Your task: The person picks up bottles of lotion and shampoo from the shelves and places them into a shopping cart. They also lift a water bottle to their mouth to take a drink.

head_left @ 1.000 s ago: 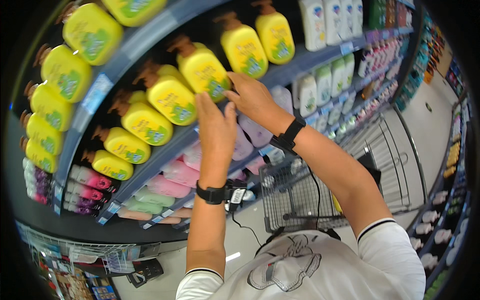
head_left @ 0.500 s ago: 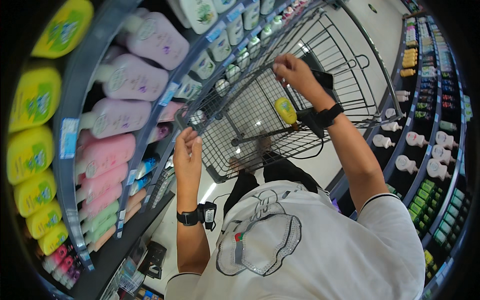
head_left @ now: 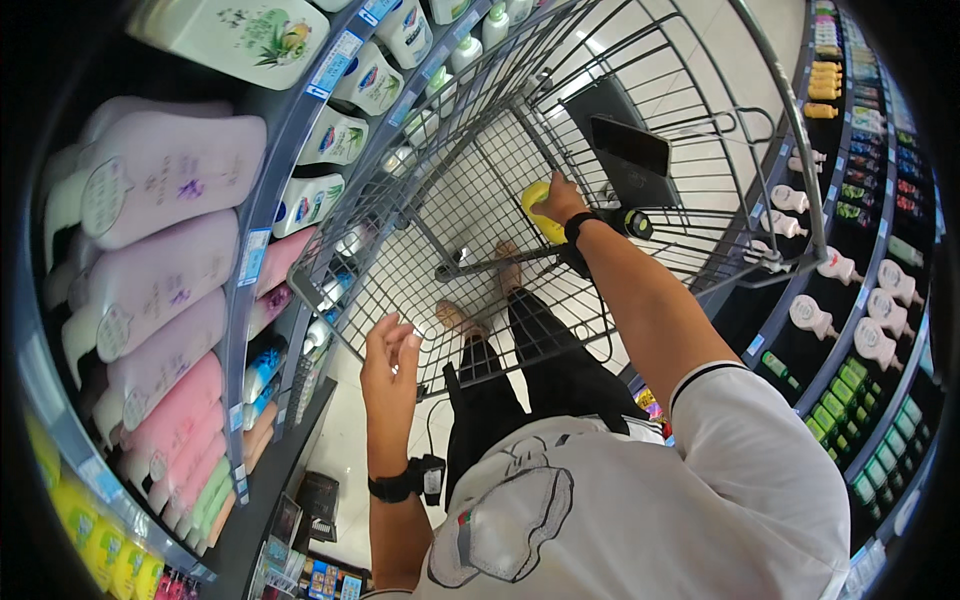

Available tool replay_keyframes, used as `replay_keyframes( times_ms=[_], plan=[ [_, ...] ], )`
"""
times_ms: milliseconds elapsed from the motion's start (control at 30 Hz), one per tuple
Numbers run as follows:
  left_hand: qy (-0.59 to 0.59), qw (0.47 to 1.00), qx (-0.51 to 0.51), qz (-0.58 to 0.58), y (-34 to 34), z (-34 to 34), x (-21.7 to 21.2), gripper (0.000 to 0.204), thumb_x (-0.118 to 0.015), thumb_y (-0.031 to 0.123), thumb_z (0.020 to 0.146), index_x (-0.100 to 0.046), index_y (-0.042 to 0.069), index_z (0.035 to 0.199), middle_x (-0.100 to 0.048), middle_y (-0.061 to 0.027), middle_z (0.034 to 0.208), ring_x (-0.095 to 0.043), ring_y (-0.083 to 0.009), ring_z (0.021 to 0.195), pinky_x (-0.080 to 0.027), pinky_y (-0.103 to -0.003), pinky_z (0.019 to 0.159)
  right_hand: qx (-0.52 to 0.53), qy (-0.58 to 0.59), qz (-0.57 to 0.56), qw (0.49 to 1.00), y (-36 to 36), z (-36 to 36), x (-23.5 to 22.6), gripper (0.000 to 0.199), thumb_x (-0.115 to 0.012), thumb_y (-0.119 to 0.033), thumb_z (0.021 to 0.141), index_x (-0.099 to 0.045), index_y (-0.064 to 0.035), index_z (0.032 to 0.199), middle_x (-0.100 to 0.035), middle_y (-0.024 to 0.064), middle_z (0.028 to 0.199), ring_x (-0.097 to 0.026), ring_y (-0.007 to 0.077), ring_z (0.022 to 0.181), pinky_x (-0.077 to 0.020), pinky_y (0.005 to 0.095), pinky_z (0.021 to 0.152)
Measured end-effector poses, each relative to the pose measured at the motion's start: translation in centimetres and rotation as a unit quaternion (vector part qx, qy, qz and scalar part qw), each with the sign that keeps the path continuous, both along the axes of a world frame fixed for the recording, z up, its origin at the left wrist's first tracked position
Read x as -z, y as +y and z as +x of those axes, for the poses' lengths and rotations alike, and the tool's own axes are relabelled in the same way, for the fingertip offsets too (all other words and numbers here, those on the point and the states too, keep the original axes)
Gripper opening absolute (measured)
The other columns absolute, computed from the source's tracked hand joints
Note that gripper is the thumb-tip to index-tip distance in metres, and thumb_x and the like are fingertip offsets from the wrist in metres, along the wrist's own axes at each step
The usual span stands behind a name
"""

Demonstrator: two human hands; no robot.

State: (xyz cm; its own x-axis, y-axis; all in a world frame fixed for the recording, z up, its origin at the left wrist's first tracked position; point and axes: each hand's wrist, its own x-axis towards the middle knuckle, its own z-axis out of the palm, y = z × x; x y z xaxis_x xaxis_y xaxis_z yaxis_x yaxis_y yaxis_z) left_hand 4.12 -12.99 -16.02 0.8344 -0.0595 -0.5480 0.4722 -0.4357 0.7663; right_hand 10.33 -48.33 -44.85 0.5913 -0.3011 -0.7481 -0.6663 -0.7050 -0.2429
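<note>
Supermarket shelving (head_left: 273,165) lines the left side, more dark-edged display racks (head_left: 772,322) stand at right, and a glossy pale floor (head_left: 343,438) stretches between them.

A white short-sleeved shirt (head_left: 700,500) is worn, its right sleeve edged with a thin black line (head_left: 700,372). Across its fabric a large rounded print (head_left: 520,525) is outlined in black and grey, marked with a small touch of red and green. The legs are covered by black trousers (head_left: 590,392). Behind the left hand (head_left: 390,350), a black wristband (head_left: 392,488) with a boxy dark module (head_left: 432,478) is strapped; behind the right hand (head_left: 562,200), another black strap (head_left: 577,226) is fastened.
</note>
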Motion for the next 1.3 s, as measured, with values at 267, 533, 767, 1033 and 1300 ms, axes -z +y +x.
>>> replay_keyframes(
  times_ms=[267, 533, 767, 1033, 1300],
  plan=[
    [0.062, 0.997, -0.035, 0.009, -1.4, -0.9, 3.1, 0.038, -0.059, 0.017, 0.103, -0.052, -0.002, 0.136, -0.068, -0.0165, 0.116, -0.066, -0.0226, 0.104, -0.053, -0.035, 0.092, -0.057, 0.032, -0.048, 0.997, 1.5, -0.8, 4.9, 0.108, -0.087, -0.041, 0.071, -0.025, -0.0145, 0.155, -0.045, 0.0350, 0.137, -0.060, 0.0538, 0.113, -0.0549, 0.0546, 0.091],
    [0.110, 0.993, -0.039, 0.027, -1.9, -1.3, 5.0, 0.036, -0.059, 0.016, 0.103, -0.053, -0.001, 0.134, -0.067, -0.0150, 0.117, -0.066, -0.0213, 0.106, -0.052, -0.033, 0.094, -0.083, 0.005, -0.086, 0.993, 1.7, -1.4, 8.0, 0.106, -0.088, -0.035, 0.068, -0.026, -0.0135, 0.151, -0.045, 0.0345, 0.133, -0.058, 0.0543, 0.113, -0.0545, 0.0557, 0.091],
    [0.105, 0.993, -0.028, 0.035, -1.1, -1.9, 5.3, 0.035, -0.060, 0.018, 0.103, -0.055, 0.003, 0.134, -0.069, -0.0164, 0.118, -0.068, -0.0239, 0.108, -0.054, -0.035, 0.093, -0.052, -0.037, -0.022, 0.998, 0.8, 0.9, 7.4, 0.091, -0.088, -0.035, 0.066, -0.036, -0.0085, 0.136, -0.046, 0.0334, 0.127, -0.053, 0.0537, 0.113, -0.0535, 0.0553, 0.089],
    [0.053, 0.998, -0.024, -0.005, -0.9, -1.5, 4.0, 0.034, -0.059, 0.018, 0.103, -0.055, 0.002, 0.133, -0.070, -0.0161, 0.117, -0.069, -0.0237, 0.107, -0.054, -0.035, 0.093, 0.207, -0.100, 0.260, 0.938, -0.8, 6.7, -1.9, 0.104, -0.088, -0.041, 0.069, -0.029, 0.0095, 0.139, -0.058, 0.0265, 0.123, -0.064, 0.0385, 0.111, -0.0556, 0.0411, 0.093],
    [-0.020, 1.000, -0.005, 0.001, 1.3, -2.3, 1.1, 0.037, -0.062, 0.020, 0.102, -0.055, 0.001, 0.133, -0.069, -0.0158, 0.116, -0.068, -0.0207, 0.100, -0.054, -0.034, 0.089, 0.237, -0.083, 0.473, 0.845, 3.3, 6.8, -17.4, 0.067, -0.069, -0.041, 0.093, -0.039, -0.0023, 0.140, -0.061, 0.0156, 0.121, -0.066, 0.0274, 0.108, -0.0576, 0.0436, 0.092]
  ],
)
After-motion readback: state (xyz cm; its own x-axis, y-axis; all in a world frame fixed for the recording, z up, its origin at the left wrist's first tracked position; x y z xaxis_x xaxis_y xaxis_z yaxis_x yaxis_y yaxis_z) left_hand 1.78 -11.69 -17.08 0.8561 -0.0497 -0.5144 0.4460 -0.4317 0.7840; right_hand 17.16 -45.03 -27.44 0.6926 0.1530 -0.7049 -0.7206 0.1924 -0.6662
